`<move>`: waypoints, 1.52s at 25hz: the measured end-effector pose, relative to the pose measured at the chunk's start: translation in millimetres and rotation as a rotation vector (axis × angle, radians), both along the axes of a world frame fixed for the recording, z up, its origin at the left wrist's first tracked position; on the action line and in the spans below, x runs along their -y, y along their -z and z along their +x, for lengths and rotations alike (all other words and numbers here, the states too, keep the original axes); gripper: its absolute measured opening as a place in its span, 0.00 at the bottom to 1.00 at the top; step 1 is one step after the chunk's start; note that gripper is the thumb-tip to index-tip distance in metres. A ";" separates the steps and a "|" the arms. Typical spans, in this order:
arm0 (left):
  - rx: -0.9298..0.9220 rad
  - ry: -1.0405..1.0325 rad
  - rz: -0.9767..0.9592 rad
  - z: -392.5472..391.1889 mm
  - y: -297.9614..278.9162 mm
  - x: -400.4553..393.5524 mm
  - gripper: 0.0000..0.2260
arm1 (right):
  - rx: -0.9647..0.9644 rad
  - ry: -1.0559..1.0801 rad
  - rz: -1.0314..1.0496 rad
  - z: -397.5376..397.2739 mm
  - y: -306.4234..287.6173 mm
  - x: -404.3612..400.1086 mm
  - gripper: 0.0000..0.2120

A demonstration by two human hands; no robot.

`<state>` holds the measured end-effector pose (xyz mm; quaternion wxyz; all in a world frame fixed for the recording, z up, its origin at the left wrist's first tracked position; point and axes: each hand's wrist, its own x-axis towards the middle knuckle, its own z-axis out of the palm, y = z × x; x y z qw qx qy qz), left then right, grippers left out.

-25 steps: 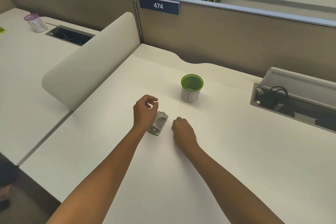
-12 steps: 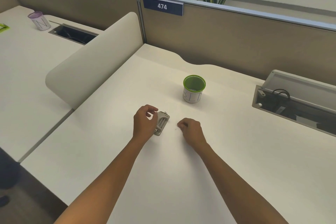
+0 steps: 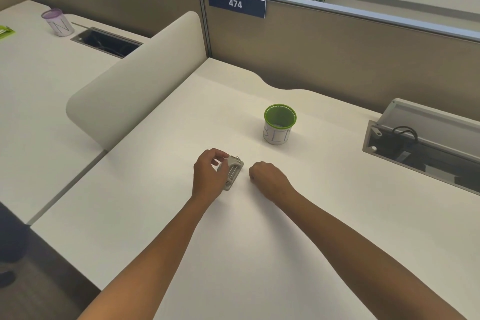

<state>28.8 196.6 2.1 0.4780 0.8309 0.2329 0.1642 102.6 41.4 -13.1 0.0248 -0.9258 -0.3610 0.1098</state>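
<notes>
A small grey metal device (image 3: pixel 233 173) with two thin rods lies on the white desk (image 3: pixel 259 241), in the middle of the view. My left hand (image 3: pixel 207 175) is at its left side, fingers curled over its left edge and thumb and forefinger near its far end. My right hand (image 3: pixel 268 179) rests on the desk just right of the device, apart from it, curled into a loose fist with nothing visible in it. A green mesh cup (image 3: pixel 280 125) with a white hand-lettered label stands upright beyond the hands.
A curved cream divider (image 3: pixel 135 80) borders the desk on the left. An open cable tray (image 3: pixel 415 153) with a raised lid sits at the right. The brown partition carries a sign 474 (image 3: pixel 236 4). On the neighbouring desk stand a purple cup (image 3: pixel 58 22) and another cable opening (image 3: pixel 106 43).
My left hand has settled closer over the device. My right hand has shifted slightly to the right, away from it. The cup has not moved.
</notes>
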 end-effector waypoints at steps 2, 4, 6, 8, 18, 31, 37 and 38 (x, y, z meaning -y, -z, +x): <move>0.002 -0.003 -0.004 0.7 -1.2 1.1 0.06 | 0.018 -0.043 -0.034 1.2 -1.8 -1.8 0.09; 0.006 -0.004 -0.006 1.3 -2.0 2.5 0.06 | 0.023 -0.075 -0.051 2.9 0.9 -2.9 0.09; 0.013 -0.006 -0.013 1.1 -2.5 4.0 0.06 | 0.019 -0.087 -0.068 0.4 3.1 -4.3 0.09; 0.022 -0.007 -0.018 0.0 -2.9 5.1 0.06 | 0.015 -0.105 -0.084 -3.3 5.0 -6.0 0.11; 0.028 -0.033 -0.011 -2.9 -3.2 -10.0 0.06 | -0.312 0.602 0.711 38.7 -25.6 56.3 0.07; 0.025 0.016 -0.069 5.8 -2.7 10.1 0.07 | -0.178 0.622 0.619 137.1 -79.9 45.7 0.07; 0.023 0.019 -0.065 7.0 -2.6 10.1 0.09 | -0.175 0.670 0.654 136.4 -76.6 49.9 0.06; 0.027 0.023 -0.061 7.0 -3.1 11.4 0.09 | -0.164 0.672 0.670 132.3 -74.8 50.1 0.07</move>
